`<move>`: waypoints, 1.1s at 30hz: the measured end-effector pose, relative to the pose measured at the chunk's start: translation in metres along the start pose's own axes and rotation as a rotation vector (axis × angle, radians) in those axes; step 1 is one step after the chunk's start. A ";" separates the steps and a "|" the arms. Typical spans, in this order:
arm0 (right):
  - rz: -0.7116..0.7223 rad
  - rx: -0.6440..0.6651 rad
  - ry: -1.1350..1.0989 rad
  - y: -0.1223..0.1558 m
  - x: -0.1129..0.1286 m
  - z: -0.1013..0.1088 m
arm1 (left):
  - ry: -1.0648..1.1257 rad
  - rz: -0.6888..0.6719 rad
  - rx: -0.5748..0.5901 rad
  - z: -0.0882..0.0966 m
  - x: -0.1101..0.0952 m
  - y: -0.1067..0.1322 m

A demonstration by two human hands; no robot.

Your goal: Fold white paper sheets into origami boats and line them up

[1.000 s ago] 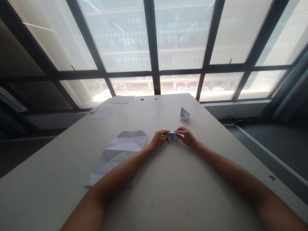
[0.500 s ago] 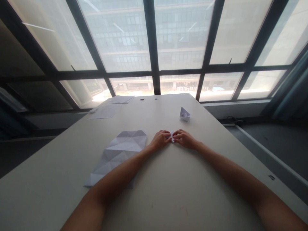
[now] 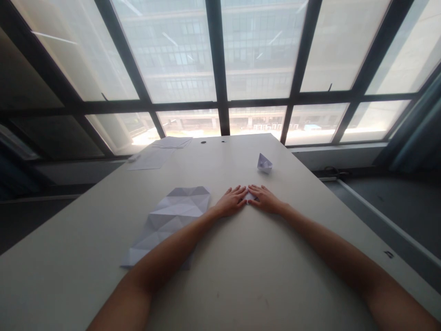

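A small folded piece of white paper (image 3: 250, 196) lies on the table between my hands, mostly covered by them. My left hand (image 3: 233, 201) rests flat over its left side with the fingers stretched out. From the right, my right hand (image 3: 263, 198) presses on it the same way, fingers extended and the thumb near the paper's lower edge. Beyond my right hand stands a folded paper boat (image 3: 264, 163). To the left, partly under my left forearm, is a large creased sheet of paper (image 3: 172, 214).
The white table (image 3: 262, 266) narrows toward the windows. Flat paper sheets (image 3: 151, 158) lie at its far left corner. Two small dark spots (image 3: 203, 142) show near the far edge, and a dark mark (image 3: 388, 254) sits at the right edge.
My fingers have gone from curled and pinching at the small folded paper to stretched out flat over it. The boat and the sheets have not moved.
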State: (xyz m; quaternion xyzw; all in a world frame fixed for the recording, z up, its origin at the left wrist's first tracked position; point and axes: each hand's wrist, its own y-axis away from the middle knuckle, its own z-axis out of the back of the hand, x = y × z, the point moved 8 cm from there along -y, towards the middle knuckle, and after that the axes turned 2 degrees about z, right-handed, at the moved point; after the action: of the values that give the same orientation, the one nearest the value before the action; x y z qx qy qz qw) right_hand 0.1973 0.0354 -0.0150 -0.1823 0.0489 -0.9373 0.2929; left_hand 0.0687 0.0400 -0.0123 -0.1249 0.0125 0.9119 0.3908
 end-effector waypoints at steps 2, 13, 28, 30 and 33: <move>-0.014 0.005 0.001 0.000 -0.001 -0.001 | 0.007 -0.033 0.020 0.001 -0.004 0.001; -0.054 0.019 0.019 0.001 -0.004 -0.002 | 0.010 -0.085 0.079 0.005 -0.010 0.004; -0.060 -0.015 -0.001 -0.001 -0.007 0.000 | 0.102 -0.151 0.091 0.006 -0.010 0.005; -0.062 -0.015 -0.003 -0.001 -0.008 0.000 | 0.065 -0.153 0.065 0.006 -0.011 0.005; -0.066 -0.013 -0.004 -0.002 -0.009 -0.001 | 0.042 -0.143 0.050 0.006 -0.013 0.004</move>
State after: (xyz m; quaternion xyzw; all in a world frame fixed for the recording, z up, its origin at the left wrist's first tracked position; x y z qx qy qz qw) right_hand 0.2024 0.0416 -0.0187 -0.1875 0.0487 -0.9458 0.2607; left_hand 0.0732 0.0291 -0.0041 -0.1349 0.0347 0.8781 0.4577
